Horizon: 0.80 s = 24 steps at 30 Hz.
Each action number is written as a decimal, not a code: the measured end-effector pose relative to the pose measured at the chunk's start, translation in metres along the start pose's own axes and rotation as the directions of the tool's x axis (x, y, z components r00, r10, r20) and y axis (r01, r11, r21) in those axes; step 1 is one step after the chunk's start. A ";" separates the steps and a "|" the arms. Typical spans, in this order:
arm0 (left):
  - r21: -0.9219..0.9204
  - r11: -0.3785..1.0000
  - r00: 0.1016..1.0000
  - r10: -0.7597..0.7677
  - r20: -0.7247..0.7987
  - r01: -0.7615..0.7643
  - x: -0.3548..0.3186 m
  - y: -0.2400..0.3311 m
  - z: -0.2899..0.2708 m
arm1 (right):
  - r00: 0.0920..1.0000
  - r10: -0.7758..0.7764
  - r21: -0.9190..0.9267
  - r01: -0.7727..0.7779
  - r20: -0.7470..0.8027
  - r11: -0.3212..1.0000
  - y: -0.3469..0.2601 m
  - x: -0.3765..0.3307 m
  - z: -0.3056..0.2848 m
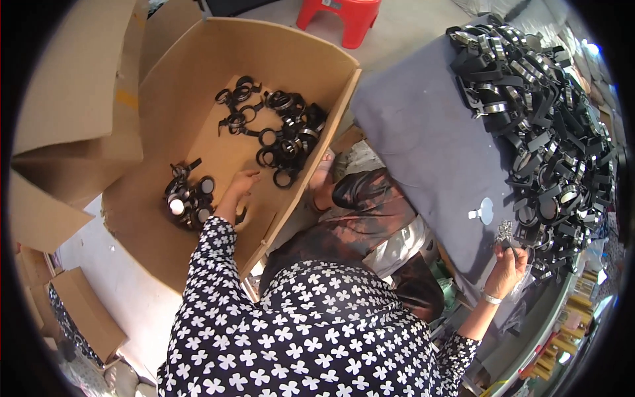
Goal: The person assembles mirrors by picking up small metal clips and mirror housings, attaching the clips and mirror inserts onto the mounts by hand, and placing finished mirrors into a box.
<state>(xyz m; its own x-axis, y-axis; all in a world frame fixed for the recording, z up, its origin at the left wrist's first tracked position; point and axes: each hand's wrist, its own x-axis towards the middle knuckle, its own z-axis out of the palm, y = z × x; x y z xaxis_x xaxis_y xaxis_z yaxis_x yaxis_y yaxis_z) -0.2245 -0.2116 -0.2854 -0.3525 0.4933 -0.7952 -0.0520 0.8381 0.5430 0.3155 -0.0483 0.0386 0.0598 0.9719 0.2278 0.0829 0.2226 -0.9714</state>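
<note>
My left hand [243, 184] reaches into a large cardboard box [175, 109], fingers stretched out and holding nothing visible. Around it in the box lie two loose heaps of black rings with metal bands and short straps, a bigger heap [291, 142] at the right wall and a smaller heap [192, 198] to the left. Over the grey-covered table, my right hand [509, 268] is closed in a pinch; a small dark piece shows at its fingertips, too small to name. Just beyond those fingers lies a little pile of small silvery metal parts [506, 231].
A big mound of black parts with metal bands [549, 132] covers the right side of the table [423, 132]. On the cloth lies a flat, pale round piece with a tab [485, 210]. A red stool [340, 16] stands beyond; more cardboard boxes [73, 79] are at left.
</note>
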 end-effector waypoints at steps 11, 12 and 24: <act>-0.584 0.805 0.991 -0.031 0.132 0.104 0.108 -0.010 0.059 | 0.891 0.100 -0.030 -0.126 -0.442 0.992 -0.016 -0.046 -0.029; -0.640 0.758 0.989 -0.047 0.143 0.129 0.111 -0.011 0.055 | 0.896 0.090 -0.019 -0.109 -0.434 0.994 -0.015 -0.047 -0.031; -0.080 0.596 0.496 0.577 -0.648 -0.799 0.004 0.107 -0.024 | 0.959 -0.043 -0.072 0.024 -0.281 0.997 -0.003 -0.036 0.010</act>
<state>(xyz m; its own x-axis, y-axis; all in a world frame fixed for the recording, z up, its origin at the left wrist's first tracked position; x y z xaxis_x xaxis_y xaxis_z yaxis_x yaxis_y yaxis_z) -0.2535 -0.1255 -0.2239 -0.8108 0.5777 0.0938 0.1755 0.0870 0.9806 0.3027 -0.0830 0.0322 0.3336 0.9005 0.2790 0.1555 0.2393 -0.9584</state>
